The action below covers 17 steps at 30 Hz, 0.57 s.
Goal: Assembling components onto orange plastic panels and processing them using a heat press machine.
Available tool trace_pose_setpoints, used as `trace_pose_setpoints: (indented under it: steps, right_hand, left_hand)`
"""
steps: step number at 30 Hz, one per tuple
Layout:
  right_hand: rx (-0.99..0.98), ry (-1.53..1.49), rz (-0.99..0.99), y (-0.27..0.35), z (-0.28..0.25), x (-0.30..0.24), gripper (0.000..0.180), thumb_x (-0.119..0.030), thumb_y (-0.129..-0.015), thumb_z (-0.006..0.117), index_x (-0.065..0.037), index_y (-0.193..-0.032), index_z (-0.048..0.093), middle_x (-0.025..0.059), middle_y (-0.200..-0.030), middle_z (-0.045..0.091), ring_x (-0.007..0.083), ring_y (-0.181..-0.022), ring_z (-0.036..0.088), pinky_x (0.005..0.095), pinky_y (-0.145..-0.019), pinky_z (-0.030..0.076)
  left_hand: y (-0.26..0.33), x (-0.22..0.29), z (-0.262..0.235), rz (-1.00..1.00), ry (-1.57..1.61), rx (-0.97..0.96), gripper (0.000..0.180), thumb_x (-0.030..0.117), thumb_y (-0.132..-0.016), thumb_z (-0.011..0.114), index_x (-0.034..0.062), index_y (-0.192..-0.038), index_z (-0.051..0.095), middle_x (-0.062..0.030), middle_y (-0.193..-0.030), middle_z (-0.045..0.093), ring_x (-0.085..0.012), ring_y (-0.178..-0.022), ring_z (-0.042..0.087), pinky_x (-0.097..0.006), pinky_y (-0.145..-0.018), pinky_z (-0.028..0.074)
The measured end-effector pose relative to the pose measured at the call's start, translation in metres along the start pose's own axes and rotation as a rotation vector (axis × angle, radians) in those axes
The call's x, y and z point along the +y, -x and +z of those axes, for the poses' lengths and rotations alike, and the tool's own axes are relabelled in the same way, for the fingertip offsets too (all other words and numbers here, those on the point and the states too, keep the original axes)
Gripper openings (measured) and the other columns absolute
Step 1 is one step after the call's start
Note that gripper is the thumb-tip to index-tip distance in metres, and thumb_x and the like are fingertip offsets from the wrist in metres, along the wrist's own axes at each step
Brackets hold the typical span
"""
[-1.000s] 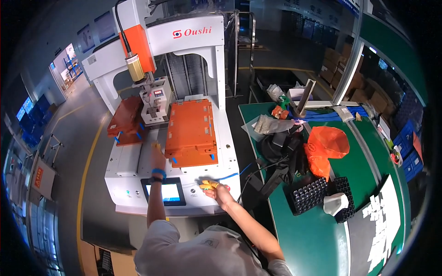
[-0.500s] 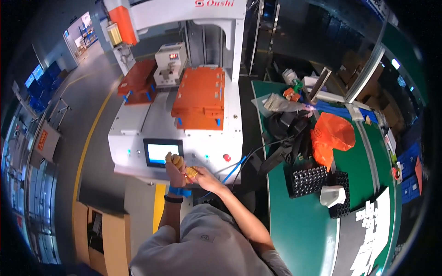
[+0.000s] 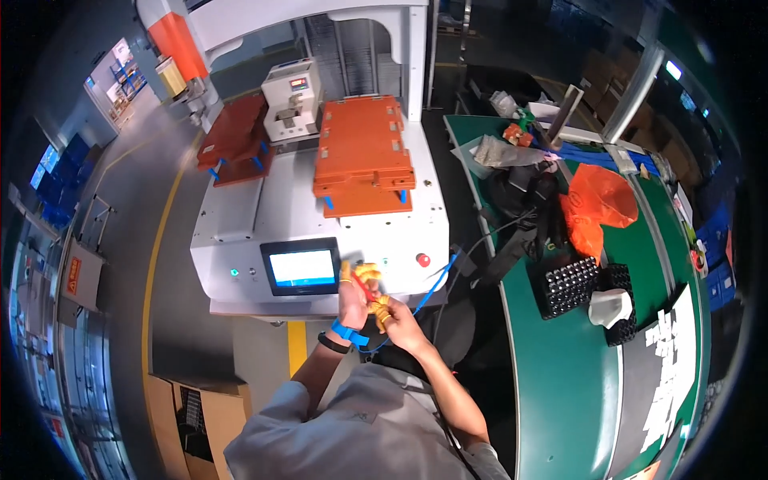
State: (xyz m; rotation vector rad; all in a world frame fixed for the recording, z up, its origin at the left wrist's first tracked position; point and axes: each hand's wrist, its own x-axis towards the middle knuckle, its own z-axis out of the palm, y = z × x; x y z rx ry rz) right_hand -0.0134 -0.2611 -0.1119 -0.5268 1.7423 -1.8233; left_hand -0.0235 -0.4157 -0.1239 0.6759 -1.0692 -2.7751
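Note:
Just in front of the white machine's front edge, my two hands meet. My left hand [image 3: 352,298] has yellow coverings on its fingertips, with thumb and fingers spread apart. A blue wrist strap [image 3: 350,333] and a black band [image 3: 332,344] circle that wrist. Across the left palm shows a small red strip-like thing [image 3: 366,291], whose kind I cannot make out. My right hand [image 3: 400,326], also with yellow-covered fingertips, is closed at the strip's lower end. Beside the left hand is the machine's lit touchscreen [image 3: 302,269].
Orange fixture plates [image 3: 364,152] and a small white device [image 3: 290,100] stand on the machine; a red button [image 3: 422,260] sits right. The green bench [image 3: 552,400] holds black trays [image 3: 570,286] and an orange bag [image 3: 596,204]. An open cardboard box [image 3: 224,412] stands lower left.
My left hand has gone from a fist to spread fingers, and more of the red strip shows. Both hands have shifted right in the picture. The view has moved too.

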Motion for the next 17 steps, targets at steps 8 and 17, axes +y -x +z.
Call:
trace_pose_setpoints:
  steps: [8,17]
  right_hand:
    - [0.116,0.496,-0.172,-0.016,0.039,0.042,0.021,-0.007,-0.099,0.047,0.005,-0.115,0.051,0.0147,-0.073,0.060,0.0231,-0.055,0.064,0.0351,-0.051,0.052]
    - [0.118,0.434,-0.156,-0.064,0.130,0.098,0.021,-0.008,-0.100,0.045,0.003,-0.117,0.049,0.0185,-0.080,0.063,0.0292,-0.063,0.065,0.0421,-0.059,0.052]
  left_hand:
    - [0.009,-0.068,-0.165,-0.072,-0.241,0.396,0.042,0.052,-0.094,0.046,0.0182,-0.109,0.066,-0.0009,-0.113,0.064,-0.0134,-0.097,0.059,-0.038,-0.082,0.049]
    - [-0.095,-0.059,-0.370,0.530,0.429,0.629,0.048,0.040,-0.103,0.045,0.0035,-0.133,0.057,-0.0153,-0.127,0.063,-0.0305,-0.114,0.063,-0.038,-0.089,0.055]
